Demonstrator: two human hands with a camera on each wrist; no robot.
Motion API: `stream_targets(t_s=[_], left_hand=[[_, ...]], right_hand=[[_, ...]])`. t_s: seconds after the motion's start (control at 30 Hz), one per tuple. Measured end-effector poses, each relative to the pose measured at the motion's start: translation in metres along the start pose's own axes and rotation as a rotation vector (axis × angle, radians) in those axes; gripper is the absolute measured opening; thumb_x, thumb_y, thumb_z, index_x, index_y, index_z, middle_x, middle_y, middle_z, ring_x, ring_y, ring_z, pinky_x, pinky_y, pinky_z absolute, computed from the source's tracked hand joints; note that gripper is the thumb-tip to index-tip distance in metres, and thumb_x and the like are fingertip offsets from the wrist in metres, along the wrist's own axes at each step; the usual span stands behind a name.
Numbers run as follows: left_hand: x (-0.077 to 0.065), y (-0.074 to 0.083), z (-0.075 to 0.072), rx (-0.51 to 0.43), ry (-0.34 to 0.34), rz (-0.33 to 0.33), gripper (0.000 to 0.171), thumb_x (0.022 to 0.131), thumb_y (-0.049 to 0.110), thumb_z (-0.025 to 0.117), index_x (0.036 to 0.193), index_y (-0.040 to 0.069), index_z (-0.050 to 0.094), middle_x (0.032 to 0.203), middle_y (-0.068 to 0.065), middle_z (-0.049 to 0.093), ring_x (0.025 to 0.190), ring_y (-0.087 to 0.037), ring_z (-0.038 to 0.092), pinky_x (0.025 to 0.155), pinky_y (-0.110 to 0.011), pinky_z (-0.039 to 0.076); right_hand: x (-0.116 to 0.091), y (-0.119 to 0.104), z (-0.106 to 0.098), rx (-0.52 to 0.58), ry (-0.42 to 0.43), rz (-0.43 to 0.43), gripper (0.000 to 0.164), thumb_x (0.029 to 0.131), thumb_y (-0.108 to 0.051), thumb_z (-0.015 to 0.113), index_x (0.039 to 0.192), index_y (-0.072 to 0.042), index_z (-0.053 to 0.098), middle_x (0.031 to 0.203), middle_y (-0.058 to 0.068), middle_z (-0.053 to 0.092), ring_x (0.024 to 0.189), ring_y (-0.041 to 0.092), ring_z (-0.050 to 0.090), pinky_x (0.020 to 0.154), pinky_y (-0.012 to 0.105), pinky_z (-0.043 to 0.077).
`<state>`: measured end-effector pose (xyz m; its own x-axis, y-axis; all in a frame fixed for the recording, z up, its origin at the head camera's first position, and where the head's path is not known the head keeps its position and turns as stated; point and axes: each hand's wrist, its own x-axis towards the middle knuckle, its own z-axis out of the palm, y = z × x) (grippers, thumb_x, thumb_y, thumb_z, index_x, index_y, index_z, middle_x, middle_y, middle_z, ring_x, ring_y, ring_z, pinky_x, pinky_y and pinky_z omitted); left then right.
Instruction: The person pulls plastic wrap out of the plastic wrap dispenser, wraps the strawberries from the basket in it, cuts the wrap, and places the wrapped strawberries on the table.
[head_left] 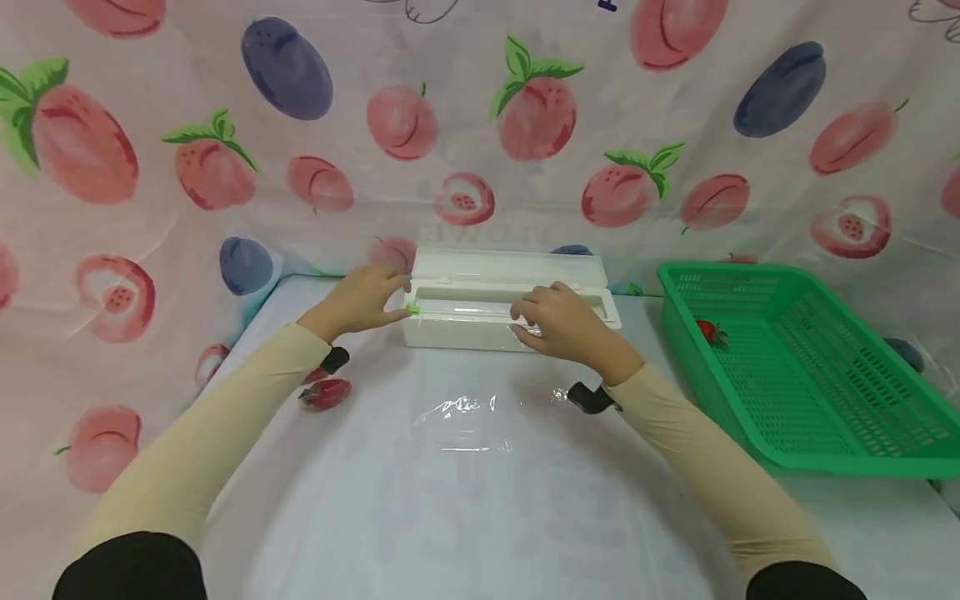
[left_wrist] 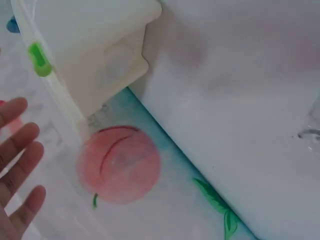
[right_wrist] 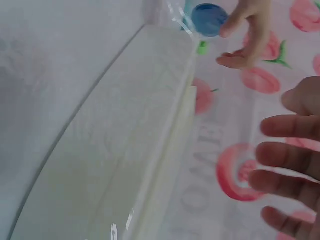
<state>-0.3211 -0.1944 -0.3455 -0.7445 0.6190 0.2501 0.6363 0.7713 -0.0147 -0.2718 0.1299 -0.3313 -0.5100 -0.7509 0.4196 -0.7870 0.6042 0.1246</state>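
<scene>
Working at the open white box [head_left: 457, 335], apparently setting up a film cut.
Box stands on the worktop [head_left: 315, 500], clear film [head_left: 461, 407] in front. Left hand [head_left: 360, 298], fingers spread, is just beside the green slider [head_left: 413, 309]; right hand [head_left: 562, 325], fingers parted, is over the box, film contact unclear. Next move likely calls for pinching the slider.

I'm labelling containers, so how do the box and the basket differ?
The box is white; the basket is green. The box is smaller and narrower than the basket. The box has solid walls and a raised lid; the basket is perforated, with no lid in view. Both rest on the table.
</scene>
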Motion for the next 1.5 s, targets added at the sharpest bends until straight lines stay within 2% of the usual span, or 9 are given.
stream_targets(t_s=[0.13, 0.27, 0.4, 0.57, 0.9, 1.1, 1.27, 1.4, 1.5], left_hand=[[0.012, -0.006, 0.013, -0.077, 0.0, 0.036, 0.037, 0.079, 0.037, 0.07, 0.101, 0.009, 0.062, 0.1, -0.013, 0.06, 0.091, -0.031, 0.057, 0.083, -0.047, 0.044], [0.017, -0.005, 0.023, -0.097, -0.027, 0.046, 0.037, 0.078, 0.038, 0.071, 0.1, 0.009, 0.063, 0.103, -0.012, 0.062, 0.096, -0.031, 0.057, 0.087, -0.047, 0.044], [0.015, -0.003, 0.027, -0.101, -0.023, 0.044, 0.035, 0.079, 0.037, 0.071, 0.099, 0.01, 0.065, 0.103, -0.011, 0.062, 0.098, -0.03, 0.056, 0.091, -0.046, 0.043], [0.012, -0.003, 0.03, -0.108, 0.021, 0.041, 0.028, 0.079, 0.034, 0.071, 0.094, 0.011, 0.066, 0.1, -0.01, 0.062, 0.096, -0.03, 0.057, 0.09, -0.045, 0.045], [0.012, -0.004, 0.034, -0.11, 0.064, 0.08, 0.021, 0.076, 0.026, 0.072, 0.088, 0.01, 0.067, 0.095, -0.009, 0.061, 0.087, -0.028, 0.058, 0.081, -0.044, 0.047], [0.012, 0.0, 0.03, -0.103, 0.034, 0.065, 0.024, 0.079, 0.027, 0.068, 0.096, 0.011, 0.067, 0.1, -0.01, 0.061, 0.092, -0.029, 0.057, 0.085, -0.045, 0.046], [0.013, 0.002, 0.031, -0.085, 0.022, 0.091, 0.021, 0.081, 0.027, 0.069, 0.095, 0.012, 0.068, 0.1, -0.011, 0.061, 0.095, -0.029, 0.056, 0.087, -0.046, 0.044], [0.012, 0.002, 0.029, -0.079, 0.004, 0.073, 0.02, 0.079, 0.024, 0.07, 0.094, 0.011, 0.068, 0.102, -0.011, 0.061, 0.097, -0.029, 0.056, 0.09, -0.046, 0.043], [0.015, 0.005, 0.026, -0.071, -0.025, 0.051, 0.026, 0.081, 0.028, 0.067, 0.099, 0.01, 0.067, 0.104, -0.011, 0.06, 0.1, -0.029, 0.056, 0.092, -0.046, 0.042]], right_hand=[[0.03, 0.004, 0.023, -0.003, 0.034, -0.063, 0.013, 0.086, -0.02, 0.063, 0.093, -0.01, 0.067, 0.072, 0.002, 0.063, 0.069, 0.017, 0.058, 0.071, 0.037, 0.047], [0.046, 0.008, 0.04, -0.011, 0.042, -0.087, 0.011, 0.086, -0.019, 0.063, 0.093, -0.011, 0.067, 0.073, 0.001, 0.063, 0.07, 0.016, 0.058, 0.072, 0.036, 0.046], [0.052, 0.012, 0.051, 0.016, 0.005, -0.035, 0.016, 0.085, -0.019, 0.065, 0.098, -0.011, 0.068, 0.08, 0.002, 0.066, 0.075, 0.017, 0.061, 0.074, 0.037, 0.047], [0.05, 0.019, 0.058, 0.059, -0.074, 0.07, 0.021, 0.085, -0.023, 0.064, 0.103, -0.011, 0.067, 0.087, 0.004, 0.067, 0.082, 0.019, 0.063, 0.075, 0.038, 0.047], [0.024, 0.046, 0.064, 0.157, -0.205, 0.267, 0.028, 0.087, -0.029, 0.06, 0.108, -0.011, 0.067, 0.094, 0.005, 0.069, 0.091, 0.021, 0.063, 0.08, 0.041, 0.047], [-0.009, 0.068, 0.054, 0.228, -0.173, 0.327, 0.027, 0.085, -0.027, 0.061, 0.104, -0.008, 0.068, 0.092, 0.006, 0.069, 0.086, 0.022, 0.062, 0.082, 0.042, 0.048], [-0.035, 0.083, 0.049, 0.249, -0.139, 0.351, 0.024, 0.084, -0.025, 0.066, 0.098, -0.007, 0.069, 0.089, 0.007, 0.07, 0.087, 0.024, 0.062, 0.082, 0.043, 0.048], [-0.047, 0.09, 0.047, 0.259, -0.138, 0.352, 0.025, 0.084, -0.027, 0.067, 0.098, -0.005, 0.069, 0.092, 0.009, 0.07, 0.091, 0.026, 0.063, 0.085, 0.043, 0.049], [-0.051, 0.092, 0.041, 0.283, -0.135, 0.366, 0.029, 0.085, -0.026, 0.067, 0.103, -0.003, 0.068, 0.095, 0.011, 0.07, 0.095, 0.028, 0.063, 0.085, 0.044, 0.05]])
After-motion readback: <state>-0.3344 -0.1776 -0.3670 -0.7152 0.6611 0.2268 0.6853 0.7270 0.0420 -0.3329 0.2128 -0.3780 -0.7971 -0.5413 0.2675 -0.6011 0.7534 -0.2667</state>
